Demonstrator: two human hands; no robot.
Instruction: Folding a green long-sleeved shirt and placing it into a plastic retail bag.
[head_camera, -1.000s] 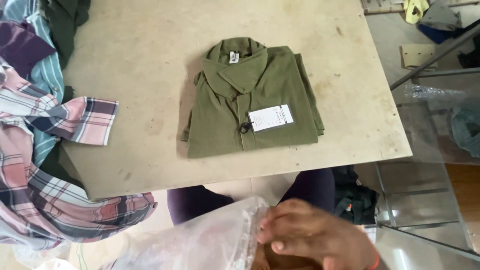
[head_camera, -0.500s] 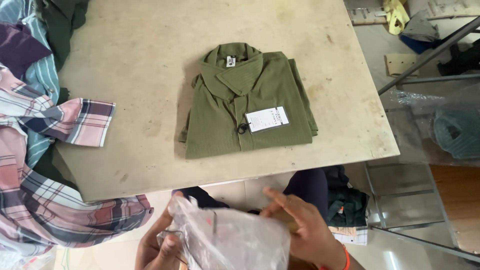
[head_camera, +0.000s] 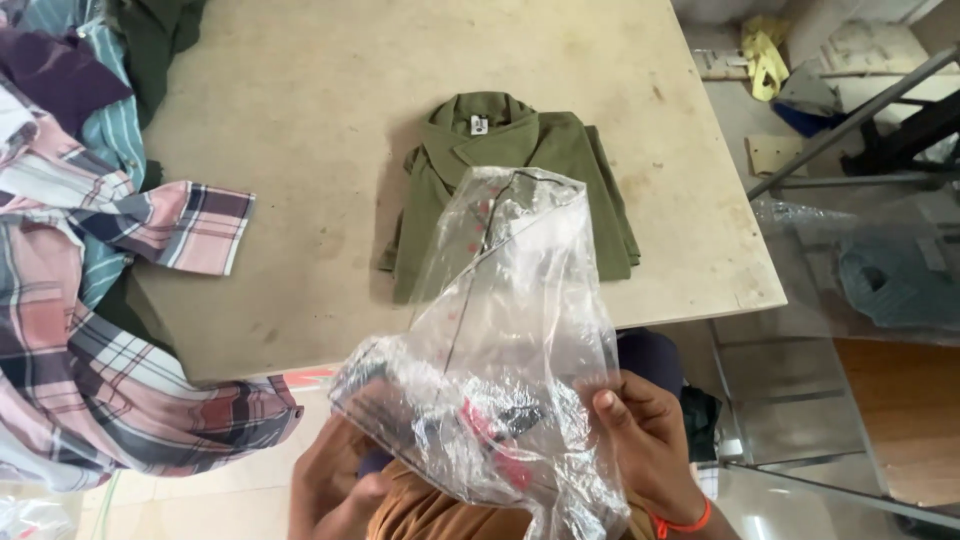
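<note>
While a clear plastic bag (head_camera: 505, 340) is held up between the viewer and the table (head_camera: 300, 180), both hands grip its lower end: the right hand (head_camera: 650, 450) pinches the bag's right edge between thumb and fingers, and the left hand (head_camera: 335, 490) is closed on the crumpled left corner, though its fingers are partly hidden behind the plastic. A folded olive-green shirt (head_camera: 590, 190) lies flat on the table, collar away from the viewer, now seen partly through the bag. A heap of plaid and striped shirts (head_camera: 90, 300) spills over the table's left edge. The step in hand looks like opening the bag's mouth (the film is wrinkled and seems stuck to itself); the next move would likely call for parting the two layers and bringing the opening to the shirt. Compared with half a second ago, the bag has risen from a bunched wad near the lap to a spread sheet covering the shirt's paper tag, and the right hand has shifted from lying over the bag to pinching its edge.
</note>
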